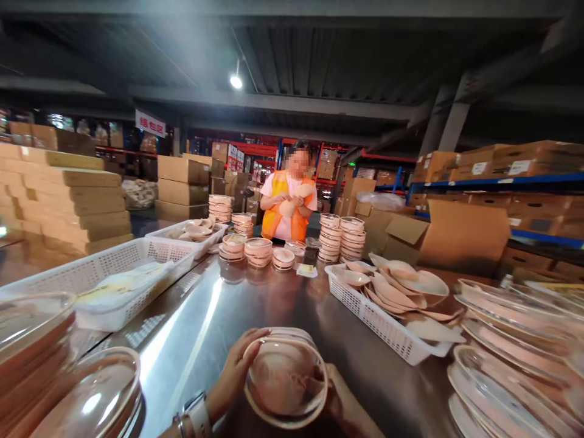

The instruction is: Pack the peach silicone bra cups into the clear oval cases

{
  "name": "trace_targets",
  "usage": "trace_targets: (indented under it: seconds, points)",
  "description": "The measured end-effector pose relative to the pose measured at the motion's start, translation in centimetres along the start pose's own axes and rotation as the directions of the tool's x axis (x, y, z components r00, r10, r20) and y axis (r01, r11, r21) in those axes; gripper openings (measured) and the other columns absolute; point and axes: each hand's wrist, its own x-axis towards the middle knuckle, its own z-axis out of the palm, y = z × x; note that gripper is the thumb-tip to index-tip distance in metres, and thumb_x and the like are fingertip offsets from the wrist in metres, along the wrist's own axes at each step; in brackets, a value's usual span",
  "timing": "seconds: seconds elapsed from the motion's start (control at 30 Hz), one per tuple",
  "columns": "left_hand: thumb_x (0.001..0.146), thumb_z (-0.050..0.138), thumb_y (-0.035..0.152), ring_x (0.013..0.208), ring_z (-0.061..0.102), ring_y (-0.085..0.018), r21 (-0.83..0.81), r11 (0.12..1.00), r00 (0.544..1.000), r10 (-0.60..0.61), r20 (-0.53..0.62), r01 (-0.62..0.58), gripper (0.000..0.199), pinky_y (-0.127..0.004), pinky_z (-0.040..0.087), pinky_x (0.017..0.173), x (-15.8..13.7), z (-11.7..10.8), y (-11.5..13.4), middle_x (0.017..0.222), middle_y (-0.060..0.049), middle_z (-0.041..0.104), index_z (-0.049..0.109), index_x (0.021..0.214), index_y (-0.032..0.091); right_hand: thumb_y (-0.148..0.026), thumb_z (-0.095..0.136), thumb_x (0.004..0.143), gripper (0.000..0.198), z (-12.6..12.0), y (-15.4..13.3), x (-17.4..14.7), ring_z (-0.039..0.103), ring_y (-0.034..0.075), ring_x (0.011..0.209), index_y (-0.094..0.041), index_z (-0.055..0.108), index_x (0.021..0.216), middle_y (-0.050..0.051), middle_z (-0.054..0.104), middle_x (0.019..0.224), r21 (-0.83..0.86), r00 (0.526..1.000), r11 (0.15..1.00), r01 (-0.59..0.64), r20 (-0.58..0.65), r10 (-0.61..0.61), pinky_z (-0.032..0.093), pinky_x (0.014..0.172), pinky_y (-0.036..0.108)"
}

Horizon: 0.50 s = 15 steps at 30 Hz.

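Note:
Between my two hands is a small stack of round, clear-topped lids [285, 380] with pale beige rims, held above the steel table [191, 365]. My left hand [241, 359] grips the stack's left side, thumb on the rim; a watch with a pale strap is on that wrist. Against the right side of the same stack, my right hand [336, 389] is closed, its fingertips partly hidden behind the rim. Similar round pieces stand stacked at the near left [98, 395] and near right [497, 389].
A white basket [374, 325] on the right holds pale, curved sheet-like pieces. To the left, another white basket [132, 313] contains a bag-like wrapped bundle. Several lid stacks [258, 250] line the far edge, where a co-worker in an orange vest [296, 225] handles pale round pieces.

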Motion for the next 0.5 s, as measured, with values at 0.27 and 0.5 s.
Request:
trace_targets:
  seconds: [0.27,0.5]
  points:
    - [0.066,0.061,0.083,0.101,0.069,-0.034,-0.209,0.956,0.976,-0.217,-0.025,0.207,0.077,-0.046,0.052,0.095,2.0,-2.4,2.4,0.099,-0.014,0.078,0.079,0.097,0.014,-0.063,0.084,0.051,0.057,-1.0,-2.4,-0.4,0.014,0.000,0.034,-0.020,0.048,0.056,-0.013,0.029,0.039,0.115,0.958,0.975,-0.189,-0.197,0.209,0.008,0.035,0.017]
    - [0.063,0.066,0.070,0.091,0.068,-0.037,-0.003,0.962,0.933,-0.265,-0.244,0.272,0.059,-0.053,0.052,0.088,3.7,-6.3,0.6,0.086,-0.015,0.075,0.072,0.081,0.015,-0.046,0.087,0.057,0.043,-3.0,-4.1,-1.4,0.018,0.000,0.035,-0.018,0.054,0.059,-0.013,0.034,0.039,0.337,0.942,0.941,-0.023,-0.308,0.134,0.017,0.033,0.015]
